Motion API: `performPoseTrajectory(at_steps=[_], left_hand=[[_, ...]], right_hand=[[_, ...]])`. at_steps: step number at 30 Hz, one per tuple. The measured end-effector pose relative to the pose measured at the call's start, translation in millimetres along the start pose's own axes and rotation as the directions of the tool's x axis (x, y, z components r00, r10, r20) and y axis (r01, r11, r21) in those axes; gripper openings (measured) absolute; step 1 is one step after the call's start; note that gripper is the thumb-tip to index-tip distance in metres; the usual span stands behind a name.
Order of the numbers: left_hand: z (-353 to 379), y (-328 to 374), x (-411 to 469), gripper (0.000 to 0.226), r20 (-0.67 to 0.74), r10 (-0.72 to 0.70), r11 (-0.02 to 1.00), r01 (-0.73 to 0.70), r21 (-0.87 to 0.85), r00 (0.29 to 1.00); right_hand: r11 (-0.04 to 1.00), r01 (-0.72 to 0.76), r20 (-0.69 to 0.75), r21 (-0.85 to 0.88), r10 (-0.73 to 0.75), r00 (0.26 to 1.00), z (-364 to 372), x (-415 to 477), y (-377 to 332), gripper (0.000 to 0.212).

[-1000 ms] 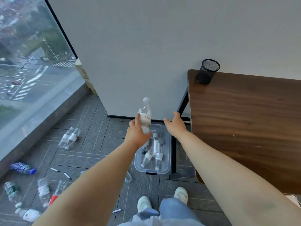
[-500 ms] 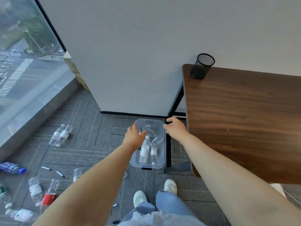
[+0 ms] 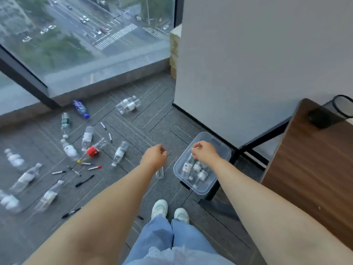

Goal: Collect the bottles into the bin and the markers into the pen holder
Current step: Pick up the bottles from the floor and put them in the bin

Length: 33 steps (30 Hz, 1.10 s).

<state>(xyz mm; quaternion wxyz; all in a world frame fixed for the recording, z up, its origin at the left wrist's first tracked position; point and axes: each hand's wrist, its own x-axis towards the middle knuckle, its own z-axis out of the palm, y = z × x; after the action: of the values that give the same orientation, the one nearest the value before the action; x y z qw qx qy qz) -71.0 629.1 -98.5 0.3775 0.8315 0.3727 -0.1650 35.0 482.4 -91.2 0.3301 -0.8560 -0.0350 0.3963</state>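
white-labelled bottles (image 3: 196, 169) in bin (image 3: 211, 186), red-labelled bottle (image 3: 92, 151)

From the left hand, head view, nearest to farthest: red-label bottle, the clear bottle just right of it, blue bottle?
1. Clear bottle, just left of the left hand.
2. Red-label bottle, farther left.
3. Blue bottle, by the window.

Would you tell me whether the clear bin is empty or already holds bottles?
Not empty: several bottles lie inside the open-topped bin.
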Motion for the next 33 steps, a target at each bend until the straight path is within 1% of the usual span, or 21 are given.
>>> performPoseTrajectory(at_steps=[2, 4, 7, 9, 12, 14, 17, 20, 23, 26, 28, 33], left_hand=[[-4.7, -24.9, -9.1, 0.025, -0.067, -0.079, 0.995, 0.075, -0.059, 0.995], [-6.7, -51.7, -17.9, 0.024, -0.124, -0.153, 0.983, 0.138, -0.121, 0.981], [-4.8, -95.0, -33.1, 0.021, -0.178, -0.270, 0.949, 0.230, -0.215, 0.946], [-1.1, -125.0, -44.7, 0.020, -0.189, -0.339, 0.920, 0.282, -0.272, 0.922], [4.7, -167.6, -61.5, 0.019, -0.187, -0.424, 0.877, 0.350, -0.331, 0.886], [8.2, -193.0, -68.3, 0.019, -0.187, -0.459, 0.855, 0.375, -0.358, 0.868], [9.3, -223.6, -67.3, 0.021, -0.163, -0.485, 0.836, 0.401, -0.374, 0.859], [4.0, -247.0, -52.8, 0.021, -0.157, -0.477, 0.840, 0.396, -0.372, 0.864], [6.4, -268.6, -25.6, 0.021, -0.163, -0.470, 0.845, 0.389, -0.366, 0.868], [24.9, -292.3, 16.3, 0.020, -0.154, -0.458, 0.851, 0.382, -0.359, 0.876], [41.4, -307.7, 51.0, 0.019, -0.150, -0.446, 0.860, 0.376, -0.345, 0.882], [98.4, -344.3, 147.5, 0.020, -0.157, -0.396, 0.884, 0.328, -0.334, 0.905]], right_hand=[[0.996, 0.055, 0.071, -0.065, -0.050, 0.996, 22.6, 5.5, -8.2, 0.022], [0.987, 0.110, 0.133, -0.118, -0.094, 0.987, 48.6, 10.6, -13.8, 0.020], [0.970, 0.149, 0.226, -0.190, -0.105, 0.969, 90.6, 14.8, -14.4, 0.016], [0.958, 0.160, 0.279, -0.238, -0.090, 0.956, 117.5, 14.7, -11.6, 0.017], [0.940, 0.189, 0.336, -0.283, -0.087, 0.938, 154.9, 12.9, -6.9, 0.006], [0.930, 0.188, 0.354, -0.315, -0.069, 0.933, 176.6, 10.9, -6.2, 0.005], [0.923, 0.195, 0.366, -0.333, -0.064, 0.928, 203.1, 11.2, -14.0, 0.006], [0.926, 0.195, 0.364, -0.324, -0.068, 0.929, 229.0, 24.5, -19.9, 0.010], [0.935, 0.179, 0.356, -0.306, -0.062, 0.932, 253.8, 49.9, -14.3, 0.006], [0.950, 0.133, 0.324, -0.281, -0.037, 0.945, 277.1, 88.5, 7.4, 0.012], [0.957, 0.110, 0.300, -0.268, -0.026, 0.954, 292.8, 120.6, 25.6, 0.010], [0.956, 0.113, 0.256, -0.271, -0.042, 0.966, 333.1, 213.4, 72.4, 0.010]])
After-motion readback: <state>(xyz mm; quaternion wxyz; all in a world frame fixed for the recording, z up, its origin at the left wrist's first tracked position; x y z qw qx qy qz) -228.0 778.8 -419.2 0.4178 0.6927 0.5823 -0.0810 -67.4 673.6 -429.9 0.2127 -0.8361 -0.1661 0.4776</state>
